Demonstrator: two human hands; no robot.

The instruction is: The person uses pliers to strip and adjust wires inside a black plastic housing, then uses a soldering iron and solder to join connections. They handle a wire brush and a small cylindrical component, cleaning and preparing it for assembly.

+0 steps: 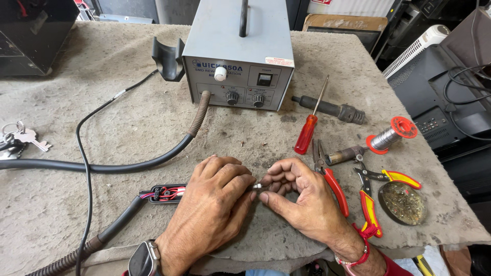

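Pinching small metal tip [257, 186] btwn both hands, left hand [217, 197] & right hand [302, 197] fingertips together.

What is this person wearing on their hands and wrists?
Both hands are bare, with no gloves. The left hand has a smartwatch with a dark square face on its wrist. The right hand has red thread and a beaded bracelet around its wrist, and a red sleeve edge shows behind.

Ahead of you sits a grey rework station [238, 56]; right of it a red screwdriver [308, 130], solder spool [391, 134], red-yellow pliers [369, 197]; keys [23, 137] far left.
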